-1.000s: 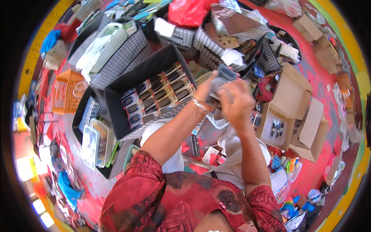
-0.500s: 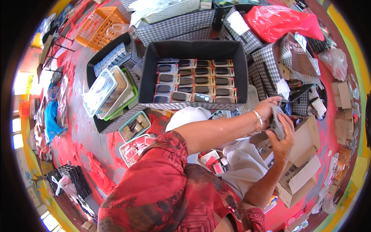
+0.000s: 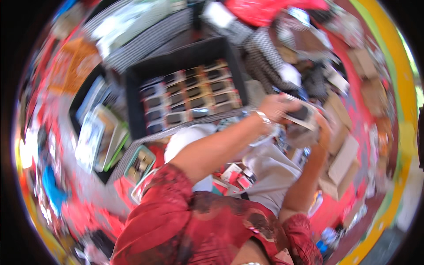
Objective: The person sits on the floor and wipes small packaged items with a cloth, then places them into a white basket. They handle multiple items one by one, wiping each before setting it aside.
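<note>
The picture is motion-blurred. My left hand (image 3: 276, 108), a bracelet at its wrist, and my right hand (image 3: 322, 132) meet to the right of centre, both closed on a small flat white-framed packet with a dark middle (image 3: 300, 115). Just left of my hands stands a black tray (image 3: 132, 88) filled with rows of several similar packets (image 3: 190, 99). Clear plastic wrapping (image 3: 265, 139) hangs below my left wrist. My sleeves are red patterned fabric.
Open cardboard boxes (image 3: 342, 163) lie to the right on a red floor. A red plastic bag (image 3: 265, 11) and checked cloth (image 3: 145, 39) lie beyond the tray. Flat packs in a dark bin (image 3: 95, 132) and a small green-rimmed case (image 3: 139, 163) sit at the left.
The view has swung and blurred, so the black tray now appears tilted at upper centre. My hands stay together on the packet, right of the tray.
</note>
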`<action>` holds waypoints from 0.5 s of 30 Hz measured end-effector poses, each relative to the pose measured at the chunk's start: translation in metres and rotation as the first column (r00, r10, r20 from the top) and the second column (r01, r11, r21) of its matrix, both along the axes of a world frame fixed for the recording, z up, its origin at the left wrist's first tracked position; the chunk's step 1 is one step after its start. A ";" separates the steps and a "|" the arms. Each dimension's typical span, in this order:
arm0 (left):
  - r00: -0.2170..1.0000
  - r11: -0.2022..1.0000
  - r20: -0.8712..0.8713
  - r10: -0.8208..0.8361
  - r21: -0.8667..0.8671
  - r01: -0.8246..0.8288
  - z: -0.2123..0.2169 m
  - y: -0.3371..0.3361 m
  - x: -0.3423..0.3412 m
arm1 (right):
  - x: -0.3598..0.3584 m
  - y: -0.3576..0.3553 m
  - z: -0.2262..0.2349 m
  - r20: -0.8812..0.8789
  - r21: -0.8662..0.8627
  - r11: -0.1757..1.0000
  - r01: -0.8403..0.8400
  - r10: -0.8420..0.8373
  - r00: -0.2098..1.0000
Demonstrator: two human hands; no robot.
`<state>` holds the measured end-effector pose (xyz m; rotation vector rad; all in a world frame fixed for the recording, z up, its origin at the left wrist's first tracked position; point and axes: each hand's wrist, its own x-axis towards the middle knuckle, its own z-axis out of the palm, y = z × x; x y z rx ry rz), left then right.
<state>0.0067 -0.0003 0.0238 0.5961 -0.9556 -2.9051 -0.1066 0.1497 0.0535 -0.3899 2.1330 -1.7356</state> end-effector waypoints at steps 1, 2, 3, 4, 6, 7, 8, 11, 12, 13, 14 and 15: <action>0.999 0.999 0.027 -0.018 0.048 0.016 0.000 -0.002 0.001 | -0.004 0.004 -0.006 0.033 -0.137 0.988 -0.078 0.083 0.996; 0.997 0.996 0.082 -0.007 0.085 0.000 0.000 -0.002 0.003 | -0.011 0.006 -0.008 0.166 -0.251 0.968 -0.029 0.073 0.983; 0.994 0.991 0.111 0.021 0.128 -0.035 0.001 -0.003 0.004 | -0.013 0.010 -0.008 0.343 -0.341 0.932 0.120 0.005 0.939; 0.987 0.990 0.149 0.061 0.114 -0.079 0.001 -0.005 0.004 | -0.015 0.011 -0.004 0.344 -0.384 0.888 0.252 -0.116 0.932; 0.967 0.981 0.214 0.140 0.102 -0.165 0.001 -0.006 0.003 | -0.008 0.005 0.006 0.300 -0.399 0.868 0.294 -0.180 0.937; 0.969 0.984 0.199 0.147 0.069 -0.164 0.001 -0.004 0.001 | -0.002 0.002 0.016 0.225 -0.365 0.889 0.275 -0.203 0.953; 0.962 0.984 0.217 0.163 0.031 -0.174 0.000 -0.002 0.000 | 0.010 -0.009 0.021 0.044 -0.301 0.918 0.260 -0.259 0.965; 0.964 0.982 0.195 0.182 0.006 -0.187 -0.002 0.006 -0.003 | 0.041 -0.046 0.018 -0.818 0.210 0.977 0.041 0.152 0.555; 0.971 0.980 0.137 0.197 -0.001 -0.199 -0.003 0.007 -0.003 | 0.047 -0.049 0.015 -0.792 0.386 0.921 0.053 0.301 0.530; 0.975 0.978 0.079 0.209 -0.007 -0.209 -0.003 0.007 -0.003 | 0.042 -0.050 0.015 -0.751 0.458 0.882 0.113 0.315 0.581; 0.966 0.971 0.095 0.241 -0.021 -0.240 -0.004 0.007 -0.003 | 0.040 -0.048 0.011 -0.792 0.443 0.859 0.258 0.240 0.562; 0.963 0.964 0.049 0.265 -0.046 -0.263 -0.005 0.005 -0.003 | 0.031 -0.042 0.012 -0.795 0.471 0.801 0.369 0.205 0.571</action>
